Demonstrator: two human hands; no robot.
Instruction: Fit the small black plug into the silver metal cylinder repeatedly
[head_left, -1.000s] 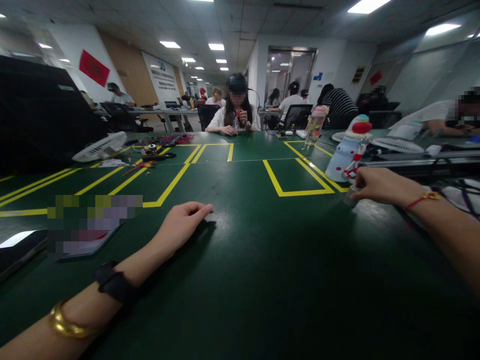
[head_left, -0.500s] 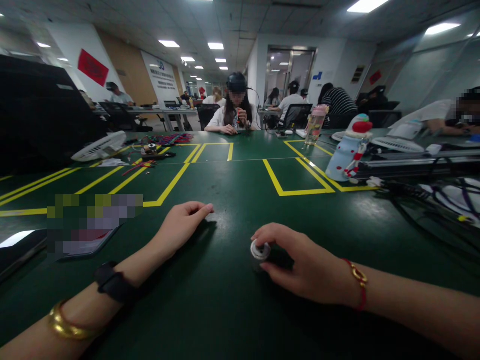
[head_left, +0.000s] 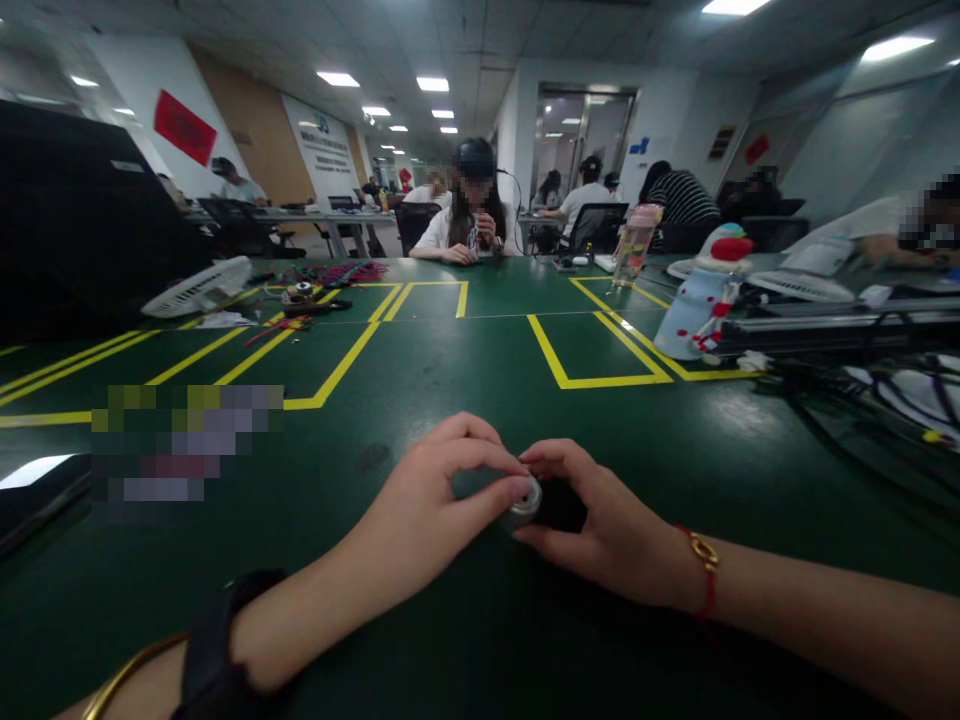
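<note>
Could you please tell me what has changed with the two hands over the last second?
The right hand came back from the snowman bottle with a small white-capped object and set it mid-table. The left hand then moved right, and its fingers closed on the cap. The bottle, fan and green table stayed put.

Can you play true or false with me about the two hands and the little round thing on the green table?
1. Both hands touch the little round thing. True.
2. The left hand lies flat, far from it. False: its fingers pinch it.
3. The right hand wears a red string bracelet. True.
4. The table is red. False: it is green with yellow lines.
5. The snowman bottle stands between the hands. False: it stands farther back on the right.
</note>
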